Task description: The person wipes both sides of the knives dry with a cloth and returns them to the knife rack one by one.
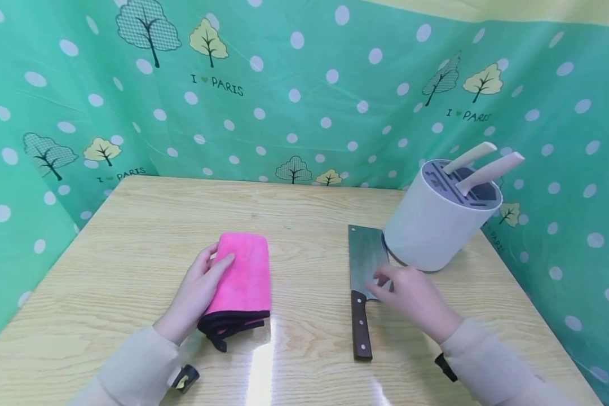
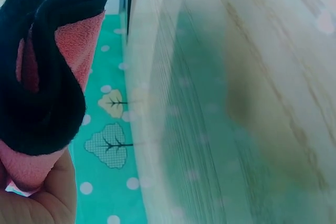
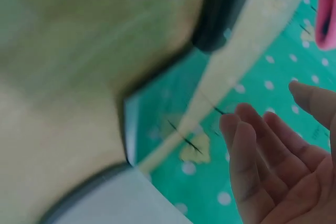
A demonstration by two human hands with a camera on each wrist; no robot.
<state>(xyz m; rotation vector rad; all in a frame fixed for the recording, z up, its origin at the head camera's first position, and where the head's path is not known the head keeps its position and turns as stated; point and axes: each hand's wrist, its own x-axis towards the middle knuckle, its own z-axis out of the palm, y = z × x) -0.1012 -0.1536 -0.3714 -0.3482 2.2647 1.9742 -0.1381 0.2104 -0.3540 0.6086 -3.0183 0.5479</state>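
My left hand (image 1: 195,285) grips a folded pink cloth (image 1: 243,270) with black edging, thumb on top and fingers at its far left side. In the left wrist view, the cloth's (image 2: 79,48) layered folds stand above the thumb. A cleaver (image 1: 367,259) lies flat on the table, its dark riveted handle (image 1: 361,332) toward me. Over the blade's lower right part is my right hand (image 1: 411,293), fingers loosely bent and holding nothing. The right wrist view shows a gap between thumb and fingers (image 3: 244,166), with the shiny blade (image 3: 157,103) behind.
A white round knife block (image 1: 431,225) stands tilted at the right, close beside the cleaver blade, with two pale-handled knives (image 1: 487,172) in it. The wooden table (image 1: 304,208) is backed by a green dotted curtain (image 1: 294,67).
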